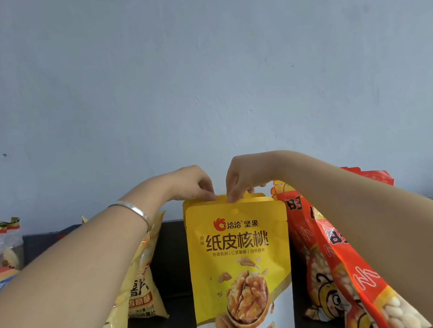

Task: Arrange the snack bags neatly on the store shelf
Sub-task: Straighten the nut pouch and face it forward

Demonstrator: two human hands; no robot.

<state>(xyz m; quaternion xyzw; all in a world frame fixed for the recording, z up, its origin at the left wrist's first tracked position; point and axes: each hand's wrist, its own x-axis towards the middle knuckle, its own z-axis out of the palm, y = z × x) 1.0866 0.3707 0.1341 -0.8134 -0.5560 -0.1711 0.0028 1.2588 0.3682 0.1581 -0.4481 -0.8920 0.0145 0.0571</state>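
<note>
While our left hand (193, 184) and right hand (241, 177) each pinch the top edges of the yellow walnut pouches (240, 270) standing upright at the middle of the shelf (171, 251), we judge the job partly done: the red bags (317, 260) on the right and the pale chip bags (141, 290) on the left lean untidily.

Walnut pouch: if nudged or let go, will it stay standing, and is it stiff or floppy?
Probably fairly stiff: the walnut pouch stands upright with a flat, unwrinkled front. Likely light for its size, since the left hand and right hand pinch only its top edge. It stands tall, so a push up high could tip it.
</note>
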